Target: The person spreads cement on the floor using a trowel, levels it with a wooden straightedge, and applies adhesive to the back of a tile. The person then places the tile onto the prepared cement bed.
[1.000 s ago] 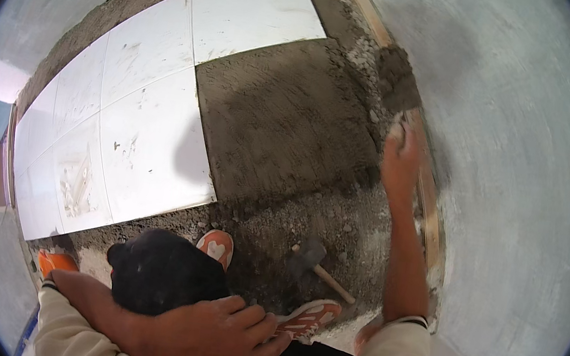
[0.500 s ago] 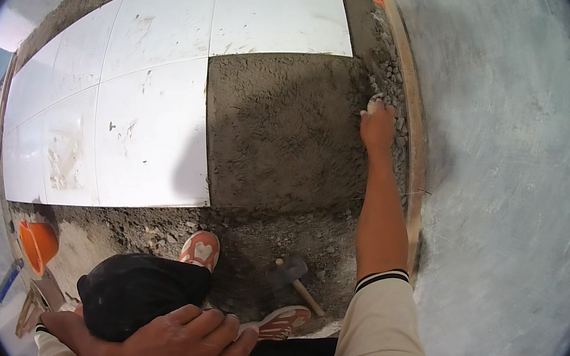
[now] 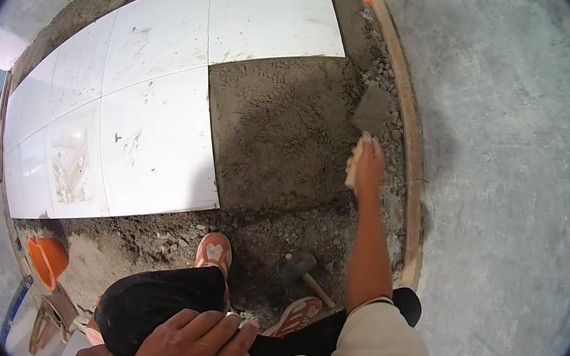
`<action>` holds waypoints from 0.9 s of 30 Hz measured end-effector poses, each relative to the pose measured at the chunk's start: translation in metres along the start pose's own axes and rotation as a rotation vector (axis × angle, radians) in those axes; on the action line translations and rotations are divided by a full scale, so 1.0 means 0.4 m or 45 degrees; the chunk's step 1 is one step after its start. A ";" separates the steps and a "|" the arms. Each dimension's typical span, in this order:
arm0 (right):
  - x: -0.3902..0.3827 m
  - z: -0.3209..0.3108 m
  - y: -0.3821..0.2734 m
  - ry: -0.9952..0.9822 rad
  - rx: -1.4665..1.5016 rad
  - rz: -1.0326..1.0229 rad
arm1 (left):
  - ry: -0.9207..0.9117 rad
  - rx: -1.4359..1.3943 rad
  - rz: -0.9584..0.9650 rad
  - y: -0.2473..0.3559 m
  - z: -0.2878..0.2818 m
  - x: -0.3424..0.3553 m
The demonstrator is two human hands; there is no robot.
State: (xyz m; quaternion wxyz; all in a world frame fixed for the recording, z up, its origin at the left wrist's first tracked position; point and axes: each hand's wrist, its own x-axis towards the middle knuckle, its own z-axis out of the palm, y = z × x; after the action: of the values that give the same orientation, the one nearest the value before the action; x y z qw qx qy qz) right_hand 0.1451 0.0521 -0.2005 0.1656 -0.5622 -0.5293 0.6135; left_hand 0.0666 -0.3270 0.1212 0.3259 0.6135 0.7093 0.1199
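- The left hand is laid flat at 6 o'clock, fingers spread over a black-trousered bent knee; nothing is gripped, and the wrist is cut off by the lower edge.
- Two orange-and-white shoes are partly hidden behind the knee and the cream sleeve.
- A dark-headed mallet with a wooden handle lies on loose rubble between the shoes, just left of the right forearm.
- The right hand, at about 1 o'clock from centre, is closed around the pale wooden handle of a grey steel trowel; the fingertips are hidden behind the handle.
- The trowel blade rests on the dark grey mortar bed; its edges are hard to make out against the mortar.
- A long wooden batten runs just right of the trowel, bordering the grey concrete floor.
- Large white square tiles adjoin the mortar at 9 to 12 o'clock.
- An orange bucket stands at 8 o'clock.
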 end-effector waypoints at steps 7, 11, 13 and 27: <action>0.069 0.195 -0.052 -0.332 0.165 0.075 | 0.083 -0.016 0.000 0.011 0.005 -0.038; 0.106 0.205 -0.082 -0.332 0.234 0.058 | 0.099 -0.006 -0.055 0.014 0.008 -0.071; 0.166 0.160 -0.109 -0.319 0.170 0.070 | 0.110 -0.005 -0.081 0.014 0.006 -0.083; -0.021 0.084 -0.059 -0.270 -0.564 0.018 | 0.176 0.003 -0.044 0.028 0.008 -0.073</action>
State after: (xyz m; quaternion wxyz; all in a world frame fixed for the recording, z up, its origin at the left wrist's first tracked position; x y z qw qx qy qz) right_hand 0.1093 0.0387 -0.1827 -0.0225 -0.5209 -0.6614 0.5392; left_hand 0.0786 -0.3530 0.1345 0.2773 0.5919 0.7407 0.1555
